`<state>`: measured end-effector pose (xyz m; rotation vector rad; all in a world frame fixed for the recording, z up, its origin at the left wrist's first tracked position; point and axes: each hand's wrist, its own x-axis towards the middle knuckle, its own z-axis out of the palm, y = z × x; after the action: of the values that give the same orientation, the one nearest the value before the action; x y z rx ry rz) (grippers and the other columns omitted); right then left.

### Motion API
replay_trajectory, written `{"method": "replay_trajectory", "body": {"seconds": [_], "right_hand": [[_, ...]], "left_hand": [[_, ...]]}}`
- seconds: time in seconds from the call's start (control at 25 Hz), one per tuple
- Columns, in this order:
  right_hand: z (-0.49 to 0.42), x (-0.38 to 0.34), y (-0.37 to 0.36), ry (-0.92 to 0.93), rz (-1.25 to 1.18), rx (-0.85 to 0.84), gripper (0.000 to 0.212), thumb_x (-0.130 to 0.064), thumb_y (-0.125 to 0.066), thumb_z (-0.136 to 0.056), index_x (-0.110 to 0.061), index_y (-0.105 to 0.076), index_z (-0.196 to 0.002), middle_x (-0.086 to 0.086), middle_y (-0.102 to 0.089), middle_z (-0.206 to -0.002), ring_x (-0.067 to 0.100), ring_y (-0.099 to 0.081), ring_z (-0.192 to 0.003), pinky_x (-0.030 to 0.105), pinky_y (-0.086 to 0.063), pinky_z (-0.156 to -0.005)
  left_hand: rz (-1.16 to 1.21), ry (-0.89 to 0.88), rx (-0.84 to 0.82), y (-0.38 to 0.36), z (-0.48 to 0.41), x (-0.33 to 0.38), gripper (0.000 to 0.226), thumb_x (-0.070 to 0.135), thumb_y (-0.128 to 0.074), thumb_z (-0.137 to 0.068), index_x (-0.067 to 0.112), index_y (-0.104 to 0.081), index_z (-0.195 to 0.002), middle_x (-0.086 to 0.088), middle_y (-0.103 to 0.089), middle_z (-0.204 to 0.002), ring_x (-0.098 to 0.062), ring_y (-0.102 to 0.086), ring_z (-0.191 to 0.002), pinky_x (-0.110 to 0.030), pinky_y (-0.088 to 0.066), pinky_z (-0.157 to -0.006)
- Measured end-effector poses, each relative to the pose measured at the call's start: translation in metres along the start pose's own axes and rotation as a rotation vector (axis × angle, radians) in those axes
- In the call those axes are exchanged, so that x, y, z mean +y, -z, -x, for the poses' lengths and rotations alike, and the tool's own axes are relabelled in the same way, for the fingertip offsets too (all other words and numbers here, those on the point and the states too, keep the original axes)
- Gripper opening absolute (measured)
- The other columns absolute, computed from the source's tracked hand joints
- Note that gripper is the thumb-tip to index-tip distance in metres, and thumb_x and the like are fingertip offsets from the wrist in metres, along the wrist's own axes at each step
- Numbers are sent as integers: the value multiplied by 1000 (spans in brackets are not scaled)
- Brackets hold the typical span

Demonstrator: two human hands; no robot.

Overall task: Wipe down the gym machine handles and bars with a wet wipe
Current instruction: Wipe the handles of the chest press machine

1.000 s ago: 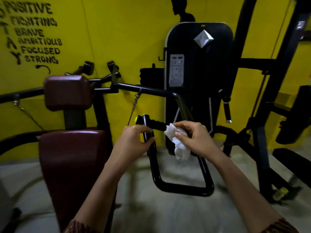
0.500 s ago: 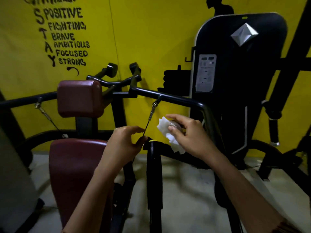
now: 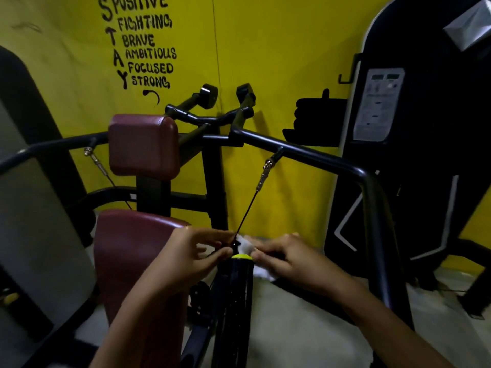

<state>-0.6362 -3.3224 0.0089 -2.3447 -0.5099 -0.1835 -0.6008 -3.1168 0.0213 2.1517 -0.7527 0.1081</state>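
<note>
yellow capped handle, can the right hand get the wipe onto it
Probably yes: the right hand holds the wipe right beside the yellow cap, nothing between them; the left hand is on its other side.

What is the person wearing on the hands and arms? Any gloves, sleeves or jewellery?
The left hand and right hand are bare: no gloves, and no ring, watch or bracelet that I can see. Both forearms are uncovered down to the picture's lower edge; no sleeve shows. Fingertips are blurred.
</note>
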Motion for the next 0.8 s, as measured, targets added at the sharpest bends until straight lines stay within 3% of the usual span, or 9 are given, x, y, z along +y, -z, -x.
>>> {"method": "replay_trajectory", "body": {"seconds": [0.08,0.12,0.2,0.24,0.32,0.4,0.48,0.64,0.8], "right_hand": [[19,14,9,1,6,5,34,-32,-58,-91,-29,-57,-124,-24,-65,-63,-9,-56,-58,11,-42,-57],[24,16,12,1,-6,14,34,-31,-60,-89,-28,-58,-123,-24,-57,-58,-8,-52,-53,9,-38,-54],[18,11,9,49,31,39,34,-26,-60,-90,-23,-59,-124,-9,-47,-56,-5,-43,-46,7,-30,-51],[9,7,3,88,56,44,34,-25,-58,-92,-20,-58,-126,-1,-58,-62,-3,-44,-48,7,-30,-52],[-6,-4,-8,131,67,53,37,-24,-53,-94,-15,-54,-130,10,-68,-86,-1,-53,-63,9,-34,-59],[-5,-5,-9,155,74,46,38,-26,-50,-95,-17,-51,-132,12,-69,-103,14,-62,-85,23,-44,-73],[13,4,5,158,137,-4,39,-29,-51,-93,-23,-52,-131,8,-70,-99,18,-63,-89,32,-46,-78],[42,17,30,85,271,-64,28,-30,-53,-93,-22,-62,-118,15,-53,-69,9,-52,-65,30,-38,-60],[11,-2,7,76,140,-41,26,-28,-50,-95,-16,-62,-115,8,-57,-78,13,-50,-76,33,-38,-64]], "left_hand": [[68,34,-1,-3,-1,0,38,38,-66,-69,27,-67,-105,13,-70,-101,1,-66,-92,-31,-55,-85],[91,41,-2,-4,-1,0,35,36,-68,-70,29,-67,-104,13,-70,-101,0,-66,-94,-31,-54,-86],[103,44,-29,-2,-2,0,32,38,-75,-73,32,-66,-103,13,-70,-103,-2,-65,-96,-31,-54,-87],[100,35,-47,-1,-2,-1,33,42,-75,-74,33,-66,-104,14,-69,-104,-2,-65,-97,-31,-53,-88],[81,22,-59,0,-3,1,40,48,-65,-68,37,-64,-106,16,-69,-104,-1,-64,-99,-31,-52,-90],[78,0,-62,-1,-5,5,39,40,-62,-65,45,-65,-104,20,-68,-105,0,-62,-101,-30,-51,-93],[81,-37,-84,-1,-8,9,42,34,-62,-66,54,-59,-103,25,-65,-107,1,-61,-105,-26,-49,-94],[53,-79,-134,3,-11,8,41,46,-57,-66,52,-56,-106,26,-62,-111,1,-60,-107,-28,-49,-95],[19,-107,-189,7,-12,12,42,46,-57,-66,53,-54,-108,29,-60,-111,2,-59,-108,-25,-49,-95]]}}
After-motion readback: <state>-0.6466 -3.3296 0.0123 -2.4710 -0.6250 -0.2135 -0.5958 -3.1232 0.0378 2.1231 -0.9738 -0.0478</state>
